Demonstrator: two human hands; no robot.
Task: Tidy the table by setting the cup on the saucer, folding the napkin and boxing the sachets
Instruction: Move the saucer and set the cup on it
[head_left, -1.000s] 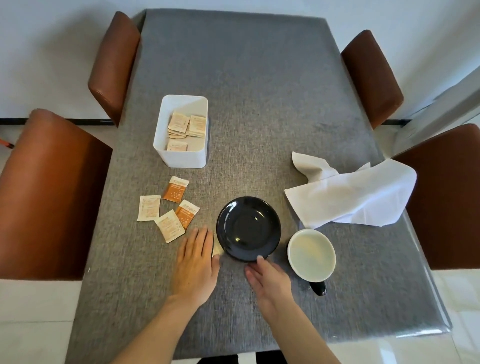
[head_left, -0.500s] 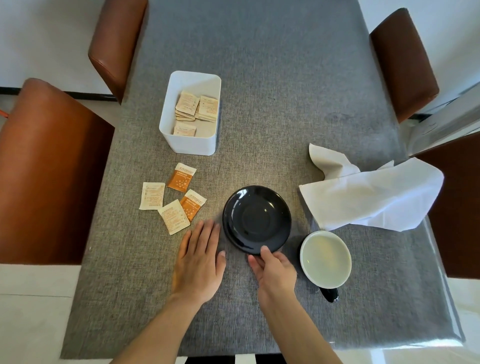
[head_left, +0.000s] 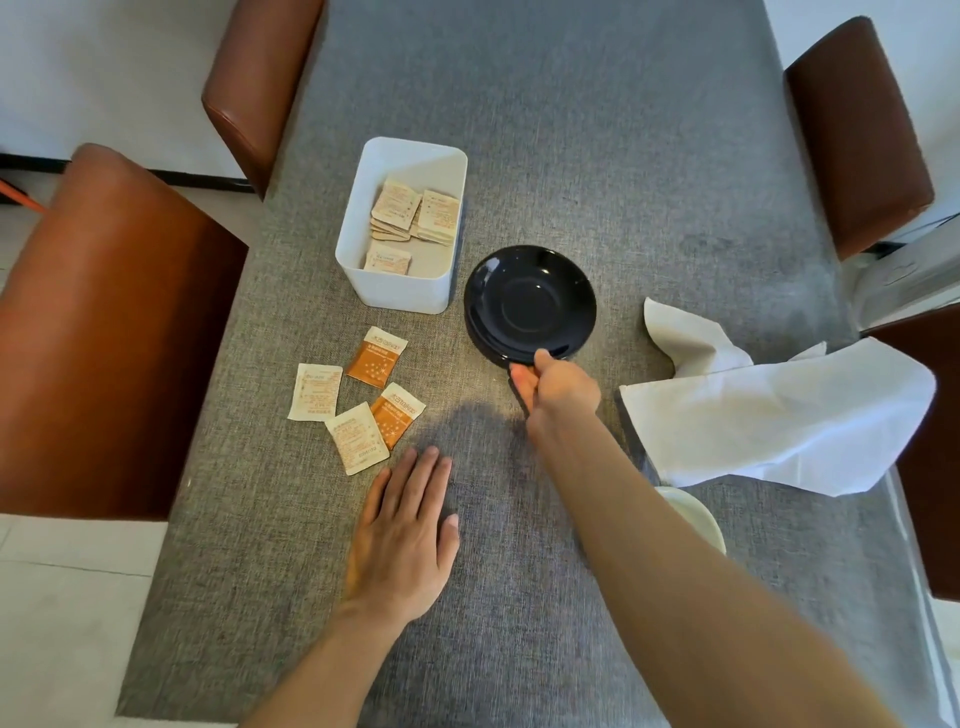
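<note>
The right hand (head_left: 553, 387) pinches the near rim of the black saucer (head_left: 530, 304), which sits on the grey tabletop (head_left: 597, 156) just beside the white box (head_left: 400, 228). The left hand (head_left: 402, 540) lies flat and empty, near four loose sachets (head_left: 356, 400). This looks like the saucer-placing step; next the cup (head_left: 693, 514) (mostly hidden under the right forearm, handle out of sight) would need lifting onto it. The napkin (head_left: 769, 410) lies crumpled and unfolded. Whether the saucer is lifted or resting is unclear.
</note>
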